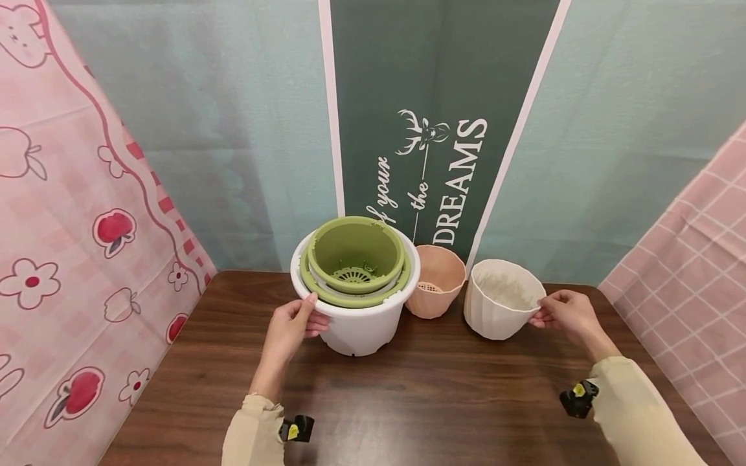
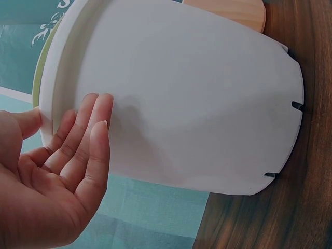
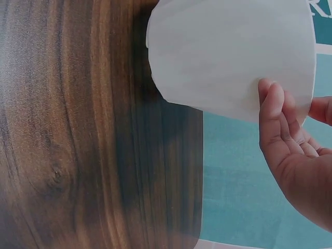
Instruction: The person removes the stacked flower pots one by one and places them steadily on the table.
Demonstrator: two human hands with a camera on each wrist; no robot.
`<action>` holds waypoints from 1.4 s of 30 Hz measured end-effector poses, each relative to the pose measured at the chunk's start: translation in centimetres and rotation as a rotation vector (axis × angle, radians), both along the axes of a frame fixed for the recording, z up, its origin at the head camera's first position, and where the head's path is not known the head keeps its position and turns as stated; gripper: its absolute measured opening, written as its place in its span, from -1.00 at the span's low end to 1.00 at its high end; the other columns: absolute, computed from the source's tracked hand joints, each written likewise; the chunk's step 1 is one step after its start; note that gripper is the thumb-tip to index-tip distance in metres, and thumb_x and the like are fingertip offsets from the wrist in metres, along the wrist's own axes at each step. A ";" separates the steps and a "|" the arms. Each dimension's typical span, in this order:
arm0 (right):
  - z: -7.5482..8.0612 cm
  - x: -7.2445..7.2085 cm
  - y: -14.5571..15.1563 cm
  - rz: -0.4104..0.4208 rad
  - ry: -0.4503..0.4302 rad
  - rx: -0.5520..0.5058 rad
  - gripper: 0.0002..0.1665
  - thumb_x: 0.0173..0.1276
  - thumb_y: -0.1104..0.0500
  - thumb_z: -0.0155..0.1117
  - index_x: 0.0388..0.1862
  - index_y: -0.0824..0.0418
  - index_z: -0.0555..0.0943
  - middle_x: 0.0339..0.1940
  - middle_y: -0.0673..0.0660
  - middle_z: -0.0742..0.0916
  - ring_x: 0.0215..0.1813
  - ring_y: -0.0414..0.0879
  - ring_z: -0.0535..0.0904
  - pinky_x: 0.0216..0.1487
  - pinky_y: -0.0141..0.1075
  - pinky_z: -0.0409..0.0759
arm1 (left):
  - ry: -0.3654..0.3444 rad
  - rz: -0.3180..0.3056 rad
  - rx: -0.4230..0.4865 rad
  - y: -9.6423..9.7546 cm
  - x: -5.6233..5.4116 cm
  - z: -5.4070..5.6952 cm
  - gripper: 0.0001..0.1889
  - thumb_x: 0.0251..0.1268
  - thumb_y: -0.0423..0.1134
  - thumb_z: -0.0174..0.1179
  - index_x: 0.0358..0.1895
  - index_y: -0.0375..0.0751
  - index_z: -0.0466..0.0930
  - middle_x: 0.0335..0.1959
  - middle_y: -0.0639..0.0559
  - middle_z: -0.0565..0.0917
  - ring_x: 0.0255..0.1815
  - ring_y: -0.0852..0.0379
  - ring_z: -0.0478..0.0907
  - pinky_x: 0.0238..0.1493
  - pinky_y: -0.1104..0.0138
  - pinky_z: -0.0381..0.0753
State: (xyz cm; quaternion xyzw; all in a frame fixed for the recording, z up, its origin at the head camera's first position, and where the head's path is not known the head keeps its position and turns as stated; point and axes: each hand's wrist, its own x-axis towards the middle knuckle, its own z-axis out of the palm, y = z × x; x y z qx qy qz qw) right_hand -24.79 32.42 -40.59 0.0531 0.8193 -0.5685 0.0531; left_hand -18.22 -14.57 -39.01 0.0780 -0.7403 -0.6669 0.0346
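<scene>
Just right of the left hand (image 1: 291,327), which pinches its rim, the big white pot (image 1: 361,331) already holds nested green pots (image 1: 355,251); the cream pot (image 1: 491,317), rim-pinched by the right hand (image 1: 571,315), and the peach pot (image 1: 430,305) between both hands seemingly await nesting.

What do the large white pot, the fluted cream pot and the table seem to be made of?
The large white pot: probably plastic, smooth and matte, with notches at its base. The fluted cream pot: perhaps plastic, matte, judging by its thin rim; ceramic possible. The table: wood or wood-look laminate, brown grain, soft sheen.
</scene>
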 end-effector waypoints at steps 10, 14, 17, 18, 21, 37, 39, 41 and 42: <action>-0.7 0.0 -0.1 -0.017 -0.003 -0.011 -0.76 0.36 0.35 -0.09 -0.20 0.60 0.29 -0.58 0.14 0.63 -0.51 -0.10 0.65 -0.30 -0.15 0.63 | -0.003 0.000 -0.007 -0.1 0.1 -0.1 -0.55 0.36 -0.06 0.01 -0.29 -0.51 0.53 -0.53 -0.23 0.65 -0.53 0.03 0.64 -0.49 0.36 0.61; -1.0 0.0 0.0 -0.025 -0.003 -0.014 -0.77 0.35 0.35 -0.10 -0.20 0.60 0.29 -0.59 0.14 0.63 -0.51 -0.10 0.65 -0.29 -0.13 0.63 | -0.005 0.001 -0.008 -0.1 0.1 -0.1 -0.55 0.36 -0.05 0.00 -0.29 -0.51 0.53 -0.53 -0.22 0.65 -0.53 0.03 0.64 -0.47 0.32 0.62; -1.0 -0.1 -0.2 -0.029 -0.001 -0.023 -0.77 0.35 0.36 -0.08 -0.20 0.59 0.30 -0.58 0.14 0.63 -0.51 -0.10 0.65 -0.30 -0.15 0.63 | -0.007 0.003 -0.012 -0.1 0.1 -0.1 -0.55 0.36 -0.05 0.00 -0.29 -0.50 0.53 -0.53 -0.21 0.65 -0.53 0.04 0.64 -0.45 0.29 0.63; -1.0 -0.1 -0.2 -0.029 0.001 -0.029 -0.78 0.35 0.36 -0.07 -0.20 0.59 0.30 -0.58 0.15 0.63 -0.50 -0.10 0.66 -0.31 -0.16 0.63 | -0.008 0.004 -0.013 -0.1 0.1 -0.1 -0.55 0.36 -0.05 0.01 -0.29 -0.50 0.53 -0.53 -0.21 0.65 -0.52 0.03 0.64 -0.44 0.28 0.63; -1.0 -0.1 -0.5 -0.030 -0.001 -0.036 -0.78 0.36 0.35 -0.07 -0.20 0.58 0.29 -0.58 0.15 0.64 -0.50 -0.09 0.66 -0.32 -0.18 0.63 | -0.012 0.006 -0.014 -0.1 0.0 -0.2 -0.55 0.36 -0.04 0.01 -0.29 -0.50 0.53 -0.53 -0.21 0.65 -0.52 0.03 0.64 -0.45 0.29 0.62; -0.8 -0.8 -0.5 -0.046 -0.036 -0.060 -0.73 0.40 0.32 -0.13 -0.14 0.60 0.26 -0.58 0.13 0.64 -0.49 -0.10 0.66 -0.28 -0.17 0.63 | -0.011 0.017 -0.019 -0.1 0.0 -0.1 -0.54 0.35 -0.02 0.02 -0.32 -0.48 0.54 -0.54 -0.18 0.65 -0.52 0.04 0.64 -0.43 0.29 0.63; -0.8 -0.9 -0.5 -0.052 -0.039 -0.088 -0.75 0.40 0.33 -0.13 -0.16 0.59 0.26 -0.58 0.13 0.64 -0.49 -0.10 0.66 -0.27 -0.15 0.62 | -0.012 0.018 -0.019 -0.1 -0.1 -0.1 -0.54 0.35 -0.03 0.01 -0.32 -0.48 0.55 -0.54 -0.17 0.65 -0.51 0.02 0.65 -0.41 0.26 0.63; -0.8 -1.1 -0.6 -0.058 -0.040 -0.109 -0.76 0.40 0.33 -0.13 -0.17 0.57 0.26 -0.58 0.14 0.64 -0.48 -0.10 0.66 -0.26 -0.14 0.62 | -0.012 0.017 -0.018 -0.2 -0.1 -0.1 -0.55 0.36 -0.04 0.01 -0.32 -0.48 0.55 -0.55 -0.17 0.65 -0.50 0.00 0.65 -0.40 0.24 0.63; -0.8 -1.1 -0.6 -0.060 -0.039 -0.113 -0.75 0.41 0.32 -0.13 -0.16 0.57 0.25 -0.57 0.14 0.64 -0.48 -0.10 0.66 -0.25 -0.14 0.62 | -0.012 0.016 -0.017 -0.2 -0.1 -0.2 -0.56 0.36 -0.04 0.01 -0.32 -0.48 0.55 -0.55 -0.17 0.65 -0.50 0.00 0.65 -0.41 0.25 0.63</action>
